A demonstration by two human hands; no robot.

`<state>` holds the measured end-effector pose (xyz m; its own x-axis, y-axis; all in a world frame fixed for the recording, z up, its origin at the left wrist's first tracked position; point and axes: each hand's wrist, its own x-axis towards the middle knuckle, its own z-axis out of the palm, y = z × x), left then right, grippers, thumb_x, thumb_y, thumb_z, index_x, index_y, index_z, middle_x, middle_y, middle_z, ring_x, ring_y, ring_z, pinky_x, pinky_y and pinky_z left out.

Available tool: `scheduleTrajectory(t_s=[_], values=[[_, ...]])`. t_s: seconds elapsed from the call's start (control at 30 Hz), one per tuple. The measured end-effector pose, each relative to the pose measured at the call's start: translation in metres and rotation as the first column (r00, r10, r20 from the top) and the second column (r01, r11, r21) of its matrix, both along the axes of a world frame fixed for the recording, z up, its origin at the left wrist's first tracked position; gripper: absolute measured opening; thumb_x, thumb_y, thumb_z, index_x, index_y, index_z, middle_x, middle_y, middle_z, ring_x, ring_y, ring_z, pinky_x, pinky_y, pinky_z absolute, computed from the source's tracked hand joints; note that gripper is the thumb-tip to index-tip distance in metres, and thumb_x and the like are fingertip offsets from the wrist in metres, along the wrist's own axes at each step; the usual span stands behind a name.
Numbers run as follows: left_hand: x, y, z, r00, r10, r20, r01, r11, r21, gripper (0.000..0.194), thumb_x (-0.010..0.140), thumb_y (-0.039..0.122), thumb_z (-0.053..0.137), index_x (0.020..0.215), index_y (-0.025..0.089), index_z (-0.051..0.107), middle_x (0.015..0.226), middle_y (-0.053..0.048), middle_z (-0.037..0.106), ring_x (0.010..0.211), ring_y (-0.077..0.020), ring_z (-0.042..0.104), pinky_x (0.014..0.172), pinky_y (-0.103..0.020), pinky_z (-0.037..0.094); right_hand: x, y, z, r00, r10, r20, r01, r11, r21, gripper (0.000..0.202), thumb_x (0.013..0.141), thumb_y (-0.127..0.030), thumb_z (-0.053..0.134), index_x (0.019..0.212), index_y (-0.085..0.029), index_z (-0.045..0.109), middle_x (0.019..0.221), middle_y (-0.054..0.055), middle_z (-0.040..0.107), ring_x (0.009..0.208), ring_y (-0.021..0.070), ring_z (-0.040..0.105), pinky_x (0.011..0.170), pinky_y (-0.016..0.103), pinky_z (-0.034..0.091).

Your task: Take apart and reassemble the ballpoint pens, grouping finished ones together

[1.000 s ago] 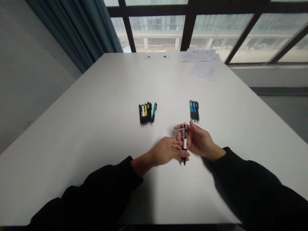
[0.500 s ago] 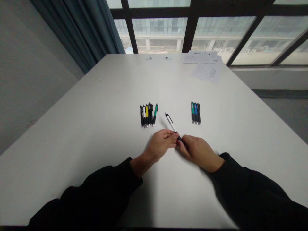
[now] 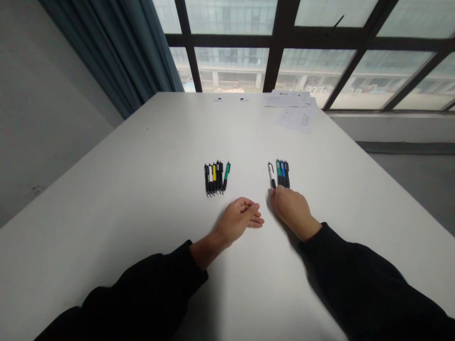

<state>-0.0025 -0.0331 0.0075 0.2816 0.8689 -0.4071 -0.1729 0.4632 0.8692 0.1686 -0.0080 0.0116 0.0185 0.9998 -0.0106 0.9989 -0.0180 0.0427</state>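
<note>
My right hand (image 3: 292, 208) pinches the lower end of a white pen (image 3: 271, 174) with a black grip. This pen points away from me, just left of a small row made up of a green pen (image 3: 279, 171), a blue pen (image 3: 283, 170) and a black pen (image 3: 286, 171). The row's lower tips are hidden behind the hand. My left hand (image 3: 240, 219) rests by the table's middle, fingers loosely curled and apart, holding nothing. Beyond it lie several pens side by side, among them a yellow pen (image 3: 214, 176) and a slightly tilted green pen (image 3: 226, 175).
The white table (image 3: 159, 156) stretches to the window. Printed papers (image 3: 295, 118) lie at its far right corner. Two small cable holes (image 3: 243, 99) sit along the far edge. A blue curtain (image 3: 124, 57) hangs at the left.
My right hand has carried the white pen rightward, beside the right-hand row, and the pen now points straighter ahead. My left hand has let go of it. The view has tilted up slightly.
</note>
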Motion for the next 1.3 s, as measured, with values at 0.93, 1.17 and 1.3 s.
scheduleTrajectory(t_s=[0.93,1.17,1.3], values=[[-0.001,0.001,-0.003,0.999,-0.042,0.019,0.042,0.999,0.026,0.03,0.09,0.037,0.074,0.086,0.013,0.057,0.072,-0.003,0.067,0.062,-0.0143,0.07,0.062,-0.028,0.06,0.003,0.011,0.002,0.998,-0.06,-0.022,0.06,0.998,0.028,0.048,0.106,-0.035,0.034,0.096,-0.01,0.073,0.083,0.023,0.076,0.078,0.0333,0.077,0.067,0.036,0.052],[-0.007,0.004,-0.009,0.995,-0.072,-0.063,0.079,0.99,0.113,0.033,0.087,0.043,0.074,0.088,0.015,0.057,0.074,-0.001,0.065,0.059,-0.0146,0.068,0.059,-0.029,0.057,0.0,0.004,0.004,0.999,0.031,-0.014,-0.031,0.999,-0.008,0.053,0.107,-0.042,0.033,0.091,-0.012,0.075,0.082,0.02,0.076,0.074,0.0302,0.075,0.063,0.034,0.047],[-0.033,0.021,-0.012,0.833,0.179,-0.524,0.156,0.832,0.532,0.019,0.09,0.037,0.07,0.093,0.018,0.064,0.07,0.002,0.059,0.059,-0.0125,0.059,0.059,-0.024,0.047,0.0,-0.006,0.002,0.965,0.26,-0.023,-0.26,0.966,-0.004,0.051,0.105,-0.045,0.039,0.085,-0.015,0.075,0.079,0.015,0.076,0.07,0.0257,0.073,0.06,0.031,0.04]])
